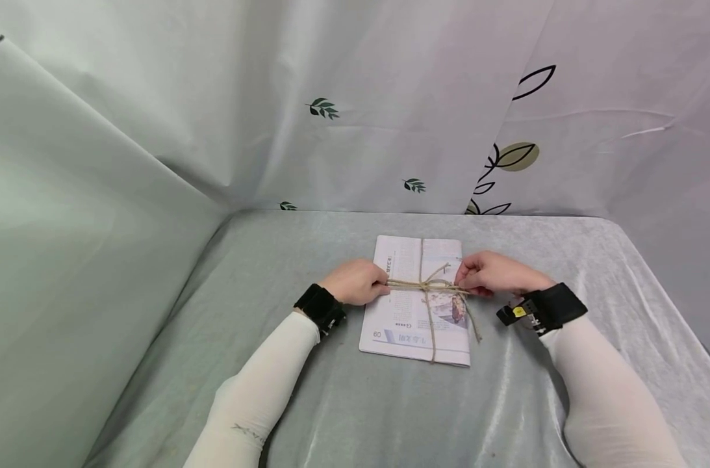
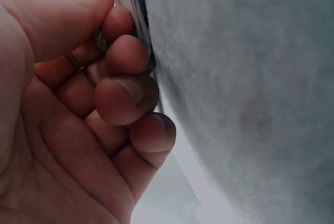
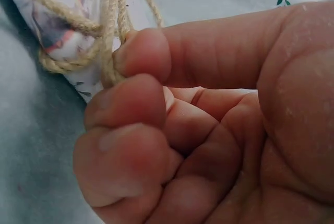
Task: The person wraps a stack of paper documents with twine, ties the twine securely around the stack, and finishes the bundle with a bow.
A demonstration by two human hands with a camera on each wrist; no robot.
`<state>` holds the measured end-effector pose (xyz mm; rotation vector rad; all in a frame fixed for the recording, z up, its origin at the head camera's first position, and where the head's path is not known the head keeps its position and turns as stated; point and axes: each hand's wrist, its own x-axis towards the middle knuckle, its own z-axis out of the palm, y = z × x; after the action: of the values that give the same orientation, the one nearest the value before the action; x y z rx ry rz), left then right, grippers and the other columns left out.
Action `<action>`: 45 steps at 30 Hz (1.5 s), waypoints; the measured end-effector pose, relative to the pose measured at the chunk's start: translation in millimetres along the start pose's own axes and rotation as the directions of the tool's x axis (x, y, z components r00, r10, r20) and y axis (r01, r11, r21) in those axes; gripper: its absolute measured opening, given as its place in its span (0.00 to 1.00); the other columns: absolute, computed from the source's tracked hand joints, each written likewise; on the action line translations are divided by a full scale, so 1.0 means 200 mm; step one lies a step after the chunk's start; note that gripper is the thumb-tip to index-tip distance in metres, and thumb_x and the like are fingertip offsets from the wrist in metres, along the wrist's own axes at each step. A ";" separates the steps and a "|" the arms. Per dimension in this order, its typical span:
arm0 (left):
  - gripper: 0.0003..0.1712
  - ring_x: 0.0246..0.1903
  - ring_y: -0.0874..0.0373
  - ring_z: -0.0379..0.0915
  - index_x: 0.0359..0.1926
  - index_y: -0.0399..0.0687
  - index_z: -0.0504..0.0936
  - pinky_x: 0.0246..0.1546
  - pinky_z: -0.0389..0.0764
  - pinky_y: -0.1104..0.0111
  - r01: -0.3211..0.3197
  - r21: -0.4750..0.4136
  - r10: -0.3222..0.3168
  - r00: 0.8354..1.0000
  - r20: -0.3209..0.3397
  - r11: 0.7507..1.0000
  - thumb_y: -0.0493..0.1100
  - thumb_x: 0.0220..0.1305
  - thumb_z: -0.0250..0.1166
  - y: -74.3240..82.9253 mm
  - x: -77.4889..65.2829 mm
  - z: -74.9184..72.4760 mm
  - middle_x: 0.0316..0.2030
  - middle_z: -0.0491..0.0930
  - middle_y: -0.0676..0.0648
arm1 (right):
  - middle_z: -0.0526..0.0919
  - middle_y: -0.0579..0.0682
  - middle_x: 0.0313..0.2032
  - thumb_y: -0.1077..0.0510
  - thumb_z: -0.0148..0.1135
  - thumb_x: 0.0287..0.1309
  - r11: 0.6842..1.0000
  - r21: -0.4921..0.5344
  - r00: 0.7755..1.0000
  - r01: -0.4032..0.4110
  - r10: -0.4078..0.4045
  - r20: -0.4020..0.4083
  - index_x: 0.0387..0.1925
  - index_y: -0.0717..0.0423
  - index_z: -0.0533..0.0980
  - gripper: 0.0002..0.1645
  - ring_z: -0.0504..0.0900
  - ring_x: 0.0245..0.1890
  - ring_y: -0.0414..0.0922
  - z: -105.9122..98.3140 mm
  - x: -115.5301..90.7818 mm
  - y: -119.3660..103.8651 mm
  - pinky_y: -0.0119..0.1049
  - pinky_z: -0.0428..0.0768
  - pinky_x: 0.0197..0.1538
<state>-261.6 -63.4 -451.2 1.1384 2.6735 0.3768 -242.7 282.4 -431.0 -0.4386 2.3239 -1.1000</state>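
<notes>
A folded stack of newspapers (image 1: 398, 328) lies on the table, bound crosswise with thin jute twine (image 1: 431, 325). A twine knot (image 1: 426, 285) sits near the middle of the top sheet. At the stack's left edge, my left hand (image 1: 356, 281) pinches the twine strands running left from the knot; in the left wrist view its fingers are curled and hide most of the twine. My right hand (image 1: 497, 272) is at the right edge. Between thumb and forefinger it pinches a doubled twine strand (image 3: 110, 20), seen closely in the right wrist view. A loose twine end (image 1: 474, 320) hangs over the right edge.
A grey cloth (image 1: 325, 403) covers the table. Pale curtain-like sheets with leaf prints (image 1: 355, 149) stand behind it, and another sheet (image 1: 97, 260) hangs along the left side. Black straps (image 1: 321, 308) with cameras circle both wrists.
</notes>
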 end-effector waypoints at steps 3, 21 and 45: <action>0.21 0.23 0.61 0.68 0.27 0.56 0.79 0.30 0.69 0.68 0.007 -0.003 -0.007 1.000 0.004 1.000 0.50 0.83 0.67 0.00 0.00 0.00 0.21 0.69 0.57 | 0.79 0.49 0.25 0.63 0.67 0.72 1.000 0.003 1.000 -0.012 0.012 -0.009 0.42 0.63 0.85 0.05 0.75 0.23 0.42 -0.01 0.00 -0.01 0.35 0.74 0.29; 0.19 0.23 0.60 0.67 0.29 0.55 0.83 0.30 0.68 0.68 0.018 -0.026 -0.018 1.000 0.018 0.999 0.50 0.83 0.67 0.00 0.01 -0.01 0.21 0.70 0.57 | 0.77 0.47 0.24 0.60 0.66 0.74 1.000 -0.023 1.000 0.002 -0.003 -0.013 0.43 0.59 0.87 0.06 0.72 0.22 0.40 -0.03 -0.03 -0.01 0.34 0.71 0.29; 0.23 0.24 0.62 0.70 0.28 0.60 0.82 0.29 0.69 0.68 0.030 0.007 -0.030 0.999 0.015 1.000 0.61 0.83 0.65 0.03 -0.01 -0.01 0.21 0.73 0.59 | 0.80 0.46 0.27 0.53 0.70 0.76 0.983 -0.184 0.999 0.014 -0.023 -0.046 0.39 0.53 0.83 0.09 0.76 0.28 0.44 -0.01 -0.03 0.02 0.37 0.72 0.34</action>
<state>-256.5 -61.2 -447.1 1.0975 2.6775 0.3527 -238.7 288.2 -430.9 -0.5074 2.4798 -0.9167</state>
